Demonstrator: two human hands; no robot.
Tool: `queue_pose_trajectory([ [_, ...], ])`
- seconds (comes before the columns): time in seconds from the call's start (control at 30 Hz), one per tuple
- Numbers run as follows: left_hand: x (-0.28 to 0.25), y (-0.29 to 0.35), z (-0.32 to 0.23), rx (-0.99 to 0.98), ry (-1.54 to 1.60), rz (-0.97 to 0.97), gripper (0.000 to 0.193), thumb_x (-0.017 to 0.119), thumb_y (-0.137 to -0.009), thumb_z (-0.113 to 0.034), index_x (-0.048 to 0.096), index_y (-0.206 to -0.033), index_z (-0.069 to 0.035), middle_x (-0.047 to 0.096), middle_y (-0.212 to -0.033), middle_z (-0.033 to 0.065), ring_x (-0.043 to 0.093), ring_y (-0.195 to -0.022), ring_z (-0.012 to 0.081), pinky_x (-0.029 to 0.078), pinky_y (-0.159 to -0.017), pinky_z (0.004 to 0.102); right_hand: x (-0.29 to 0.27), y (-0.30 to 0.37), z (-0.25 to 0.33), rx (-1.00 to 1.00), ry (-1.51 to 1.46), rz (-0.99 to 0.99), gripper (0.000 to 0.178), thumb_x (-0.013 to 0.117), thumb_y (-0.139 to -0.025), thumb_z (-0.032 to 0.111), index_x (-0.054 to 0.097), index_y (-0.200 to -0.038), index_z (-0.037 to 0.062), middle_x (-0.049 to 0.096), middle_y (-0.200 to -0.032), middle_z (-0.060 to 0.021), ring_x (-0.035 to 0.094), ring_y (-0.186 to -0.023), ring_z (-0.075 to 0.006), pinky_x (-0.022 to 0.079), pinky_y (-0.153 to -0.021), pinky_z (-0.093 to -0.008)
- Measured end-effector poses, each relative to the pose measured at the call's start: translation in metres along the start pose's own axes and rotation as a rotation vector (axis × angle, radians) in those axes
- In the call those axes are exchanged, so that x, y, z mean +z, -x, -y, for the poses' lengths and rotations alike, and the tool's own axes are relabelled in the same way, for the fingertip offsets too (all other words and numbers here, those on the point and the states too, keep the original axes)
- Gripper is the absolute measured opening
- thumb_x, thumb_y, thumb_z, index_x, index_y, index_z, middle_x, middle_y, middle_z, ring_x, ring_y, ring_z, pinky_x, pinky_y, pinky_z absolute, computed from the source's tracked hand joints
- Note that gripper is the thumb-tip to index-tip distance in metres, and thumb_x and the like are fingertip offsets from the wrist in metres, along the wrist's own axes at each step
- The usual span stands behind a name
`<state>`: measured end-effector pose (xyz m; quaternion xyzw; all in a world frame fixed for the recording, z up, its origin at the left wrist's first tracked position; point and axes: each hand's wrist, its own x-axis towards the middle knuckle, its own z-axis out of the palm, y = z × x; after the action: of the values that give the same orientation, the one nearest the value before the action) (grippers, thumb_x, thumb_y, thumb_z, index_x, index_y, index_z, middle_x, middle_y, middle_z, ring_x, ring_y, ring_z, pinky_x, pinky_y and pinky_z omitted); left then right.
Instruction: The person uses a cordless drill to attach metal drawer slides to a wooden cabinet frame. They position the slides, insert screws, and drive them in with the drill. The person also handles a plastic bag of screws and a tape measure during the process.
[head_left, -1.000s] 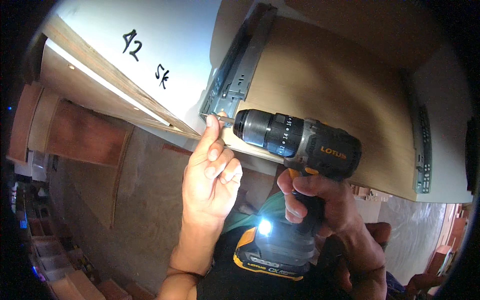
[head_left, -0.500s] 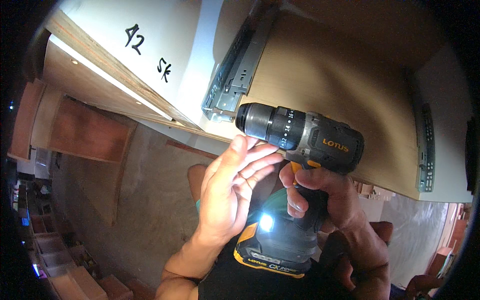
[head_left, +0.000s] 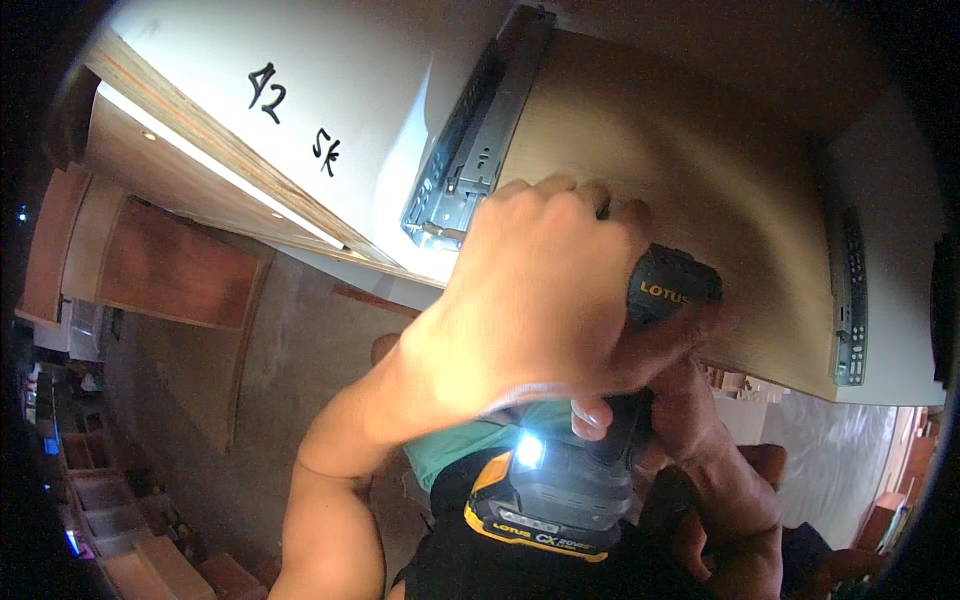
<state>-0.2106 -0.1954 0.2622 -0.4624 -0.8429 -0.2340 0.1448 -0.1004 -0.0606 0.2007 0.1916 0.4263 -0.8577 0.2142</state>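
A black and yellow cordless drill [head_left: 674, 282] lies sideways across the front of the cabinet, its work light on above the battery. My right hand [head_left: 690, 405] is wrapped round its handle, partly covered by my left. Across the front of the drill body lies my left hand [head_left: 545, 290], back toward me and fingers bent over the top, hiding the chuck. Left of my knuckles the bit [head_left: 441, 232] points at the front end of a metal drawer slide [head_left: 460, 165]. Whether a screw sits at its tip I cannot tell.
The slide runs along the cabinet's white left side panel [head_left: 340, 60], which carries black handwriting. A second drawer slide [head_left: 850, 300] is on the right wall. Below left are a concrete floor [head_left: 310, 400] and reddish-brown wooden boxes [head_left: 185, 265].
My left hand has risen from under the chuck, turned its back toward me and come over the drill's front body. The drill and my right hand have stayed nearly in place.
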Motion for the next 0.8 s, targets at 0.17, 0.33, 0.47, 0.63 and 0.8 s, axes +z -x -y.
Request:
queue_pose_trajectory([
  [0.17, 0.0, -0.007, 0.008, -0.029, -0.033, 0.112, 0.058, 0.066, -0.089, -0.057, 0.074, -0.078, 0.0, 0.065, -0.058, 0.0185, 0.069, -0.056, 0.0383, 0.056, -0.058, 0.0461, -0.002, 0.004, 0.012, 0.076, 0.04, 0.118, 0.03, 0.06, -0.097, 0.022, 0.058, -0.114, -0.0025, 0.056, -0.071, -0.0099, 0.054, -0.064, -0.0186, 0.048, -0.065, -0.0336],
  [0.33, -0.006, -0.013, 0.006, -0.081, -0.071, 0.278, 0.056, 0.065, -0.091, -0.056, 0.069, -0.077, -0.002, 0.066, -0.064, 0.0224, 0.067, -0.063, 0.0441, 0.056, -0.063, 0.0511, 0.0, 0.002, 0.01, -0.01, 0.05, 0.191, 0.027, 0.056, -0.098, 0.026, 0.064, -0.106, 0.0025, 0.063, -0.075, -0.0055, 0.061, -0.069, -0.0163, 0.047, -0.064, -0.0299],
  [0.47, -0.002, -0.01, 0.01, -0.011, -0.08, 0.168, 0.061, 0.062, -0.093, -0.056, 0.071, -0.07, -0.001, 0.062, -0.052, 0.0166, 0.068, -0.053, 0.0356, 0.056, -0.056, 0.0448, 0.001, 0.002, 0.012, -0.017, 0.038, 0.226, 0.028, 0.056, -0.098, 0.027, 0.064, -0.106, 0.0018, 0.062, -0.073, -0.0053, 0.06, -0.069, -0.017, 0.047, -0.066, -0.0304],
  [0.63, -0.008, -0.011, 0.008, -0.049, -0.048, 0.249, 0.056, 0.064, -0.093, -0.054, 0.069, -0.077, -0.001, 0.067, -0.065, 0.0219, 0.067, -0.062, 0.0436, 0.055, -0.061, 0.0505, 0.003, 0.003, 0.014, 0.009, 0.043, 0.195, 0.029, 0.058, -0.097, 0.029, 0.064, -0.106, 0.0017, 0.062, -0.073, -0.0058, 0.06, -0.069, -0.0169, 0.046, -0.064, -0.03],
  [0.8, -0.007, -0.01, 0.011, -0.028, -0.031, 0.257, 0.054, 0.066, -0.093, -0.052, 0.068, -0.08, 0.0, 0.067, -0.066, 0.022, 0.067, -0.062, 0.0432, 0.054, -0.061, 0.0502, 0.008, 0.007, 0.016, 0.039, 0.073, 0.14, 0.029, 0.059, -0.097, 0.029, 0.065, -0.104, 0.0017, 0.063, -0.072, -0.0058, 0.06, -0.066, -0.0154, 0.046, -0.061, -0.0284],
])
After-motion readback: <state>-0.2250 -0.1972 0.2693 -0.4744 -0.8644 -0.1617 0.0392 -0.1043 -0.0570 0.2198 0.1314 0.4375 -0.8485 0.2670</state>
